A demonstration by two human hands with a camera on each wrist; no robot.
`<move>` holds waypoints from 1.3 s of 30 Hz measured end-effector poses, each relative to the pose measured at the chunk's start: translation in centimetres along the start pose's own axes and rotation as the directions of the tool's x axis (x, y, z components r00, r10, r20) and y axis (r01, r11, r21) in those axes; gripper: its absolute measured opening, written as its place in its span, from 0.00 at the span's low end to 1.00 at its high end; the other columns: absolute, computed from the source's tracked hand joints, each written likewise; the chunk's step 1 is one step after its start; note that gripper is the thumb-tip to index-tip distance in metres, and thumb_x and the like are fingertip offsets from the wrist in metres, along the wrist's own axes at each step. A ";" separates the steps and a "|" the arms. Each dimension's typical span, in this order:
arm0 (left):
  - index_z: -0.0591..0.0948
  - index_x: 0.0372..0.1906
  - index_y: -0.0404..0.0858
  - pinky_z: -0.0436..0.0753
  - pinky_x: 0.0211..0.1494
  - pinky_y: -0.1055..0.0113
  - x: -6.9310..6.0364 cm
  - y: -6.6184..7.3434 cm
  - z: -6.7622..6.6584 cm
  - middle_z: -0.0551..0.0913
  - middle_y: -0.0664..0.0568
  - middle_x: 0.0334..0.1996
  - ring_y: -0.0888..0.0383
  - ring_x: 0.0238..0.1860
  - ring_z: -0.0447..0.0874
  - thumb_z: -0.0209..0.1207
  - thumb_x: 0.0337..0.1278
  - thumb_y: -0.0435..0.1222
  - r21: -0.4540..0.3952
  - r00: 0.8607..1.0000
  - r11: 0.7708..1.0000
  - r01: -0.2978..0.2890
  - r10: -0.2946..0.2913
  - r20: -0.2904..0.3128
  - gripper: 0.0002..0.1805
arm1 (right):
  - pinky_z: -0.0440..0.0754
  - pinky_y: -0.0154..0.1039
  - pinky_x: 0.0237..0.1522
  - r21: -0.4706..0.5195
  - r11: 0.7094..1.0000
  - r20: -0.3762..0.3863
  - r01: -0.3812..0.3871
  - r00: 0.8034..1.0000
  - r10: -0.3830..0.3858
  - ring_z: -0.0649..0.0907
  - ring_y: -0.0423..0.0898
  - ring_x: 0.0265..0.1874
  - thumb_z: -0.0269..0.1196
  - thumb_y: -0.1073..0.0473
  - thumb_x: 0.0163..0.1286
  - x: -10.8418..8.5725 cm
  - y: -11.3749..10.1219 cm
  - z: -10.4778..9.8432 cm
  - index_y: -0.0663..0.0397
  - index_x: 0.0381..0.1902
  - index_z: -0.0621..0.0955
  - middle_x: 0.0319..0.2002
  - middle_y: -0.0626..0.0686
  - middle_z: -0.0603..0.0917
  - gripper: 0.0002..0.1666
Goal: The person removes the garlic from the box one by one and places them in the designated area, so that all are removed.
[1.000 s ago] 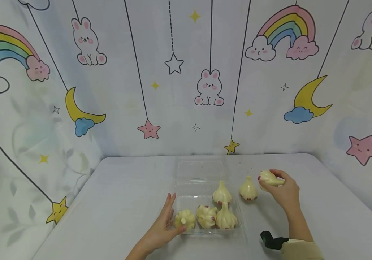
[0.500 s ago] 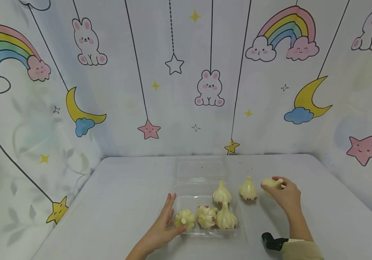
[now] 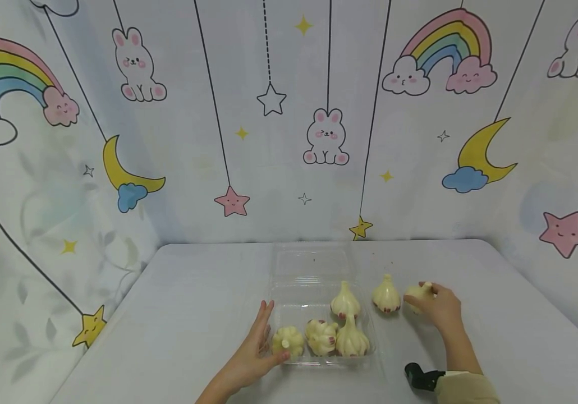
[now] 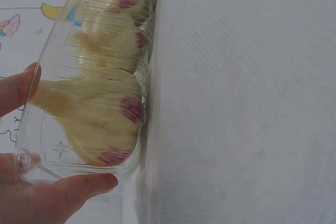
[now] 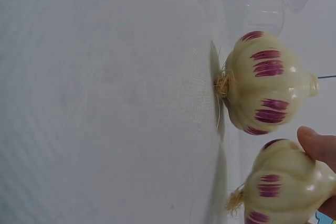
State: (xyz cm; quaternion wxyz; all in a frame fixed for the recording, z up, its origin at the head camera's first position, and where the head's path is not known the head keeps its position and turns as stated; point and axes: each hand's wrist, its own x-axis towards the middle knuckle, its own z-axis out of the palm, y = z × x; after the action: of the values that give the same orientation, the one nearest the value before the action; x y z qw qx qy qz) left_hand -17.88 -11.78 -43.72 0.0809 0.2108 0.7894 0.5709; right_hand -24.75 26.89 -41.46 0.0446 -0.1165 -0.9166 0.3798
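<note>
My left hand (image 3: 250,354) steadies a clear plastic box (image 3: 319,360) at its near left corner, thumb over the front rim and fingers along the left side. Inside the box sit several garlic bulbs (image 3: 321,337), pale with purple streaks. To its right, one garlic bulb (image 3: 386,294) stands upright on the table. Beside that one, my right hand (image 3: 440,306) pinches another garlic bulb (image 5: 283,187) near its stem, root end down. This bulb is at or just above the tabletop; whether it touches, I cannot tell. The hand hides part of it.
The box's clear lid (image 3: 313,262) lies folded back behind it. A white cloth-like surface (image 3: 193,314) covers the table. A patterned curtain (image 3: 279,168) closes off the back and sides. A black device (image 3: 422,377) is attached at the right sleeve (image 3: 466,388).
My right hand has moved down and slightly left, turning the garlic bulb from lying sideways to stem up. My left hand and the box stay where they were.
</note>
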 end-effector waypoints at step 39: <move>0.37 0.71 0.38 0.59 0.58 0.36 0.1 0.1 -0.2 0.24 0.33 0.68 0.25 0.63 0.42 0.61 0.54 0.40 0.009 1.000 1.000 -0.008 0.008 0.006 0.51 | 0.74 0.63 0.43 -0.100 0.990 0.028 0.095 0.995 -0.093 0.66 0.75 0.52 0.62 0.52 0.59 -0.3 -0.3 -0.4 0.73 0.62 0.59 0.56 0.79 0.63 0.42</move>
State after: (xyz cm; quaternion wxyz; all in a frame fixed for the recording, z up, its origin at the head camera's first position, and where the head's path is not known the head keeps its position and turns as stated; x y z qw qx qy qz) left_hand -17.95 -11.85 -43.54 0.0797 0.2160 0.7908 0.5671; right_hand -24.44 26.90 -40.93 0.0458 -0.0708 -0.9396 0.3317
